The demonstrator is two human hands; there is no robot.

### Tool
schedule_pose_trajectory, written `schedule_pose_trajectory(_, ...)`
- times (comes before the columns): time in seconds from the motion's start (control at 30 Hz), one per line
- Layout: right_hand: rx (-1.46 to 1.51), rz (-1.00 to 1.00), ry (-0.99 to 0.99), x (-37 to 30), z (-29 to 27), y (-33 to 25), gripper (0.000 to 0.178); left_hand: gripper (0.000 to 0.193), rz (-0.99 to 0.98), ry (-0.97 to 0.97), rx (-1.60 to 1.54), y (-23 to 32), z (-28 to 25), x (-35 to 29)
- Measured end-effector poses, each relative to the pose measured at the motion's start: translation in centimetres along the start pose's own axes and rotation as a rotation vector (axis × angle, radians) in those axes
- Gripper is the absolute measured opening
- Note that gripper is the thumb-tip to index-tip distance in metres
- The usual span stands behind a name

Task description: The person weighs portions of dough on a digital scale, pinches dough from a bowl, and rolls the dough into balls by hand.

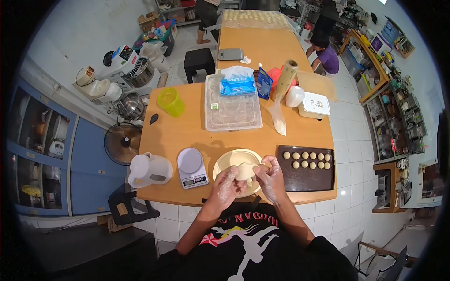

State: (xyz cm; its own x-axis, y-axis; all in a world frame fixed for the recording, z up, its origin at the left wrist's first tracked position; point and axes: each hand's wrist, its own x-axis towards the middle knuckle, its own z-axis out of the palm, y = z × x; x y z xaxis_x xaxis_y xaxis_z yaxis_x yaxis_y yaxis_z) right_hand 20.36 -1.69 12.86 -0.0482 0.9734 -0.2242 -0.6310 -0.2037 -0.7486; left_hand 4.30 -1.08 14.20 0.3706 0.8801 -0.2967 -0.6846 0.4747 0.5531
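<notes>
A piece of pale dough [245,171] is held between both hands, above a cream-coloured round bowl [224,160] at the table's near edge. My left hand [226,188] grips the dough from the left, its skin dusted with flour. On the other side my right hand [271,180], also floury, pinches the dough's right end. Part of the dough hangs down between the hands; what lies in the bowl is mostly hidden by them. To the right, a dark baking tray [300,181] bears several small round dough balls [312,165] in two rows.
Left of the bowl are a digital kitchen scale [191,164] and a white jug [151,169]. Farther off stand a yellow-green container [170,102], a lidded plastic box [233,114] under a tissue pack [237,84], a wrap roll [286,78] and a white tub [314,106]. Two people are beyond.
</notes>
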Motion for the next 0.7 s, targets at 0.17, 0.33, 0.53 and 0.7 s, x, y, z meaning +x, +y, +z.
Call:
schedule_pose_trajectory(0.17,-0.369,-0.037,0.133,0.5,1.2,0.3,0.023,0.032,0.009,-0.011,0.165,-0.6,0.3,1.0)
schedule_pose_trajectory(0.33,-0.559,-0.175,0.045,-0.6,2.2,-0.6,0.026,0.033,0.166,0.071,0.474,-0.8,0.2,1.2)
schedule_pose_trajectory(0.53,-0.630,-0.118,0.023,-0.7,2.1,-1.0,0.026,0.030,0.374,0.244,0.828,-0.6,-0.1,0.4)
schedule_pose_trajectory(0.7,-0.640,-0.131,-0.002,-0.8,1.8,-0.8,0.027,0.029,0.364,0.279,0.785,-0.1,-0.5,0.8)
